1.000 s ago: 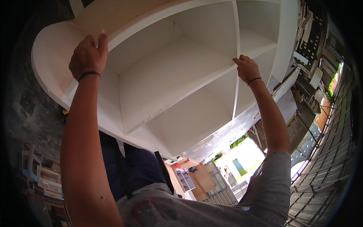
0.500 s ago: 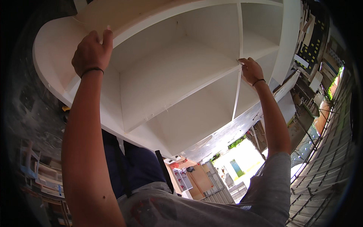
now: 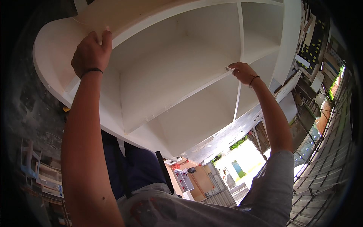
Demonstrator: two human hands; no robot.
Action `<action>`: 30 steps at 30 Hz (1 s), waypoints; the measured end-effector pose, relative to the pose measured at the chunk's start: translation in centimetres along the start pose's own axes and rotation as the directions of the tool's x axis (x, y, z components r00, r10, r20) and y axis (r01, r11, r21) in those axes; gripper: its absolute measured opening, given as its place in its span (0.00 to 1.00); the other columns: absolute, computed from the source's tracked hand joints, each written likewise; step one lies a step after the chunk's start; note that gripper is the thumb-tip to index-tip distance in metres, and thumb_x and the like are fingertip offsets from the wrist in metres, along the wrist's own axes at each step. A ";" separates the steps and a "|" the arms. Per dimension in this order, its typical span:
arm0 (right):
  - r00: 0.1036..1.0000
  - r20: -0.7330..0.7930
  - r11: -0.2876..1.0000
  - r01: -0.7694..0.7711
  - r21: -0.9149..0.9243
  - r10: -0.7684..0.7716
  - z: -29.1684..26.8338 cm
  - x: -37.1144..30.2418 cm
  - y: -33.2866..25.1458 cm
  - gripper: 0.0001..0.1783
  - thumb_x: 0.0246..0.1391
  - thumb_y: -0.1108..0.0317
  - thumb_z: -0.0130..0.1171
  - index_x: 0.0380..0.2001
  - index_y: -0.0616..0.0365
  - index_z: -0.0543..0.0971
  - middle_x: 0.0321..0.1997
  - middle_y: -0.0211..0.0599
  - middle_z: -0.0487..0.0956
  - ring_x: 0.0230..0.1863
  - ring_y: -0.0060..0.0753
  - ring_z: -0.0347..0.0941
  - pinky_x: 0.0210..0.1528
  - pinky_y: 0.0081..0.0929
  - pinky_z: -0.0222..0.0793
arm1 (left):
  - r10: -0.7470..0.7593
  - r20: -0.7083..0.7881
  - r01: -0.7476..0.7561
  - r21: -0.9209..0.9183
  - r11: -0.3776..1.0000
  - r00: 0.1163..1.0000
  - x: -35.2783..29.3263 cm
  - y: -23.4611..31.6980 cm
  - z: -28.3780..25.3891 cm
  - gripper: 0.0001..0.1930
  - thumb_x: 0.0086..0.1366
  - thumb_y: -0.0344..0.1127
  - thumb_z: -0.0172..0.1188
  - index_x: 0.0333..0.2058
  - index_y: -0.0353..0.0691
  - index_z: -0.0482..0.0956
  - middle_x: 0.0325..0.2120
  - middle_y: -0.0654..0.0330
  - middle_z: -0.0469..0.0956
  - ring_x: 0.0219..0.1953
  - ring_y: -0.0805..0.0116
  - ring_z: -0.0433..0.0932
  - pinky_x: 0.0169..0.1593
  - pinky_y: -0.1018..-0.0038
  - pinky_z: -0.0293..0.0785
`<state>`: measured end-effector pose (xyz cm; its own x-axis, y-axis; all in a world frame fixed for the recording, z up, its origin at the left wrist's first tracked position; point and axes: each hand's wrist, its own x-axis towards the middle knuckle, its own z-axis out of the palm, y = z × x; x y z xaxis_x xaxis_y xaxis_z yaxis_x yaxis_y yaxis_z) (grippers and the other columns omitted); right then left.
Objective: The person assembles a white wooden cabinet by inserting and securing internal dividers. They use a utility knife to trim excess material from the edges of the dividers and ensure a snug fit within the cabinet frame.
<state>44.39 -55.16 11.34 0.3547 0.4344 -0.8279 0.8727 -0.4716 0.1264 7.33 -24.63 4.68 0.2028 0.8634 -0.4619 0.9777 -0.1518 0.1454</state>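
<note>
A white shelf cabinet (image 3: 170, 72) with open compartments fills the upper middle. My left hand (image 3: 92, 53) is closed around the cabinet's long front edge at the upper left, its fingertips hidden. My right hand (image 3: 244, 72) is closed in a pinch on a small, thin, pale flat piece (image 3: 229, 69); its exact kind is too small to tell. That piece touches the front edge of the middle shelf (image 3: 196, 87), just left of the upright divider (image 3: 241, 34). Thin shreds (image 3: 166, 108) cling further down the same shelf edge.
A tan board surface (image 3: 113, 13) lies beyond the cabinet's edge. At the right are stacked boards and offcuts (image 3: 306, 94) by a corrugated roof (image 3: 321, 181). Wooden frames (image 3: 49, 178) stand at the lower left above a dark stained floor (image 3: 26, 102). A bright doorway (image 3: 242, 162) opens behind.
My right hand has moved left along the shelf edge, away from the divider, with the pale flat piece in its fingers. My left hand stays in place.
</note>
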 end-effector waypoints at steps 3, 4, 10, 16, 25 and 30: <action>0.994 -0.103 0.992 -0.044 -0.115 0.032 0.4 -0.3 0.5 0.20 0.52 0.73 0.49 0.45 0.42 0.81 0.37 0.39 0.77 0.46 0.41 0.75 0.49 0.42 0.69 | -0.006 0.047 0.006 0.011 1.000 0.999 -0.8 -0.2 0.0 0.29 0.62 0.66 0.44 0.26 0.44 0.76 0.29 0.57 0.81 0.34 0.53 0.80 0.36 0.58 0.74; 0.990 -0.142 0.972 -0.029 -0.232 -0.005 0.5 -0.9 0.7 0.20 0.52 0.73 0.49 0.45 0.42 0.81 0.37 0.37 0.76 0.45 0.40 0.75 0.49 0.42 0.68 | -0.005 0.045 0.005 0.002 1.000 0.999 -0.8 -0.1 0.1 0.29 0.62 0.66 0.44 0.26 0.44 0.76 0.29 0.57 0.81 0.34 0.53 0.81 0.36 0.58 0.74; 0.991 -0.137 0.936 -0.037 -0.349 -0.012 0.7 0.0 0.1 0.19 0.52 0.72 0.49 0.44 0.40 0.81 0.38 0.37 0.76 0.45 0.38 0.75 0.47 0.40 0.69 | 0.024 0.016 -0.024 0.015 1.000 1.000 -0.5 -0.1 0.1 0.29 0.62 0.66 0.44 0.25 0.44 0.76 0.28 0.57 0.81 0.34 0.53 0.80 0.35 0.59 0.74; 0.998 -0.055 0.996 0.004 -0.088 -0.009 0.7 -0.5 -1.6 0.20 0.53 0.72 0.47 0.45 0.40 0.80 0.40 0.39 0.77 0.45 0.42 0.76 0.48 0.41 0.69 | -0.002 0.048 0.003 -0.008 1.000 0.999 -0.5 -0.2 0.2 0.29 0.63 0.66 0.43 0.26 0.46 0.76 0.29 0.58 0.81 0.35 0.51 0.80 0.36 0.57 0.73; 0.988 -0.145 0.973 0.012 -0.232 -0.046 2.6 -1.0 -2.2 0.19 0.49 0.73 0.50 0.44 0.44 0.80 0.37 0.40 0.76 0.43 0.40 0.75 0.45 0.42 0.67 | 0.025 0.004 -0.025 0.013 1.000 1.000 -0.5 -0.3 0.5 0.29 0.63 0.67 0.43 0.27 0.47 0.76 0.29 0.59 0.81 0.36 0.50 0.80 0.37 0.57 0.73; 0.927 -0.043 0.925 0.376 0.063 -0.373 6.1 -7.0 -17.3 0.17 0.46 0.75 0.52 0.39 0.46 0.82 0.31 0.37 0.75 0.37 0.38 0.75 0.41 0.38 0.66 | -0.031 0.080 0.030 0.007 1.000 0.996 -0.7 0.2 -0.4 0.28 0.62 0.65 0.44 0.27 0.45 0.76 0.30 0.59 0.81 0.34 0.54 0.80 0.36 0.59 0.74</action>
<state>24.78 -54.73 11.65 0.0172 0.6117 -0.7909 0.9192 -0.3209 -0.2282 7.34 -25.08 5.34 0.1763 0.8266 -0.5345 0.9837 -0.1287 0.1255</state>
